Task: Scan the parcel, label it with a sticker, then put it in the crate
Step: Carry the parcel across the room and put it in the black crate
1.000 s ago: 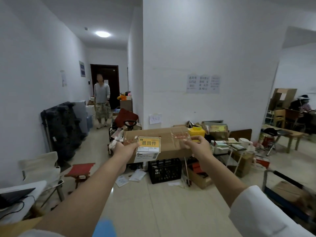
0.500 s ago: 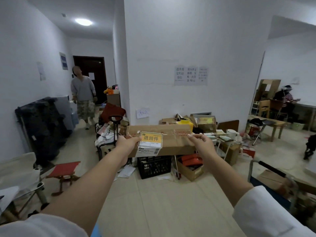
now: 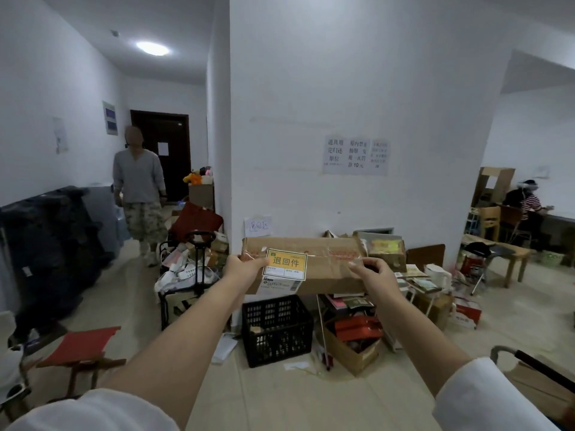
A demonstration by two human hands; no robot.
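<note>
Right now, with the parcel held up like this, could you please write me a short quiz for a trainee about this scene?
1. True or false: the yellow sticker is already on the parcel.
2. How many hands hold the parcel? A) none B) one C) two
3. Fill in: the black crate stands on the ____, below the parcel.

Key:
1. True.
2. C: left hand and right hand, one at each end.
3. Floor.

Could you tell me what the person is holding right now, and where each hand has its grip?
A long cardboard parcel, held level: left hand at its left end beside the yellow sticker, right hand near its right end.
</note>
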